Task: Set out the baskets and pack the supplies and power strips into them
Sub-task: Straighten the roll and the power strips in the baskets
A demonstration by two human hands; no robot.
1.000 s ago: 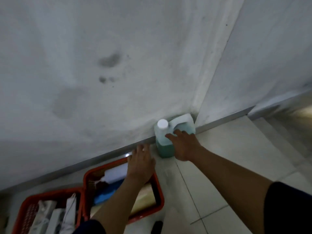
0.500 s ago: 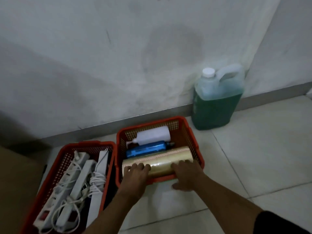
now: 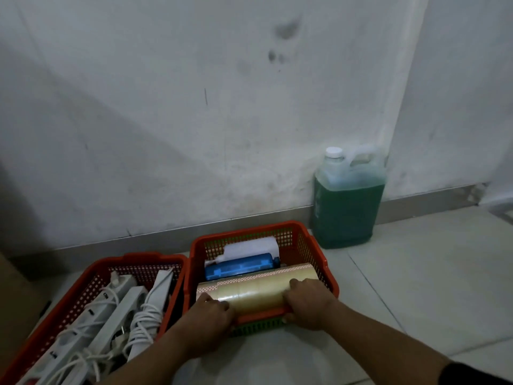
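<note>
Two red plastic baskets stand side by side on the tiled floor by the wall. The right basket [image 3: 313,251] holds a stack of clear tape rolls [image 3: 255,290], a blue container [image 3: 240,269] and a white bottle [image 3: 252,247]; a green basket edge [image 3: 258,327] shows under its near rim. My left hand [image 3: 211,315] and my right hand [image 3: 308,304] both grip that near rim, fingers curled over it against the tape. The left basket [image 3: 97,270] holds white power strips [image 3: 116,307] with coiled cords.
A jug of green liquid [image 3: 348,201] with a white cap stands against the wall at the corner, just right of the baskets. A brown cardboard box [image 3: 16,309] sits at the far left. Pale floor tiles [image 3: 402,287] extend to the right.
A second ago my right hand was on the green jug and my left hovered over the basket. Both hands came back and took hold of the right basket's near rim; the view dropped lower.
</note>
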